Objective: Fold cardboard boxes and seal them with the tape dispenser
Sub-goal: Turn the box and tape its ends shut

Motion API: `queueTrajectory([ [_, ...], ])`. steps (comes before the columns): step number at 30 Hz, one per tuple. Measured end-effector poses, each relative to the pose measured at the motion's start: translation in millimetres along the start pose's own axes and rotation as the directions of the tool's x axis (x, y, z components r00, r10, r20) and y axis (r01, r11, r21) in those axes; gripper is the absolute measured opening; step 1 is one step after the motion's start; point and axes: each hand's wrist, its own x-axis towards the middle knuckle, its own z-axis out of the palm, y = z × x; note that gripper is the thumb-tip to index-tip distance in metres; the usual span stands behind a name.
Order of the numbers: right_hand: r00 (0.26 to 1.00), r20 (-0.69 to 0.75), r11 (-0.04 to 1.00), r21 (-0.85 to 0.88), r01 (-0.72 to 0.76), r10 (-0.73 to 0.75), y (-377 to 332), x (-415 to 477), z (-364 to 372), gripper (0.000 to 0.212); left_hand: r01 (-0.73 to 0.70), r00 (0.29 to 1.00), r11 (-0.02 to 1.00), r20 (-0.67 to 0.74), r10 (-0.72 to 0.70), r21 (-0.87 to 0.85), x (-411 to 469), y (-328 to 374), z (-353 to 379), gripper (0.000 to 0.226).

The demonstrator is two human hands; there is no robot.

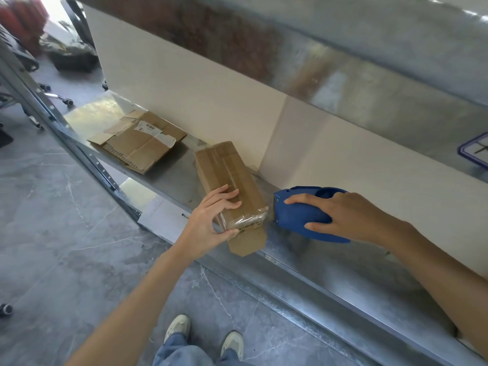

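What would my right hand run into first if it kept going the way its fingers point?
Probably the taped near end of the cardboard box, struck by the tape dispenser that the right hand grips.

left hand (211, 220) gripping, right hand (343, 215) gripping

Grey marble-look floor (66, 233); metal shelf (330, 273); cream back panel (198, 88); office-chair casters (69, 102).

Label (154, 131) print on flattened cardboard (124, 147) too small; blue-bordered sign (475, 151) partly beyond right edge
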Motion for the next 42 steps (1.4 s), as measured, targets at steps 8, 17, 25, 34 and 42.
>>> queueTrajectory([
  [8, 0.998, -0.044, 0.993, -0.107, 0.040, -0.045, -13, 13, 7, 0.063, 0.006, 1.000, 1.000, 0.005, -0.006, 0.002, 2, 0, 1, 0.053],
  [17, 1.000, -0.021, 1.000, -0.021, 0.019, -0.020, -16, 16, 4, 0.058, -0.010, 1.000, 1.000, 0.005, 0.010, 0.012, 3, -1, 0, 0.055],
  [25, 0.999, -0.020, 0.986, -0.167, 0.027, -0.030, -30, 32, 5, 0.054, -0.026, 1.000, 0.999, 0.010, 0.026, 0.018, 4, -1, 1, 0.052],
  [34, 0.974, -0.121, 0.960, 0.228, -0.161, 0.192, -19, 26, 44, 0.076, -0.017, 0.999, 0.999, 0.049, 0.014, 0.051, 6, 2, 0, 0.055],
  [42, 0.916, -0.195, 0.894, 0.362, -0.266, 0.352, -6, 18, 95, 0.082, 0.003, 1.000, 0.999, 0.012, -0.004, 0.053, 5, 4, 1, 0.057],
])
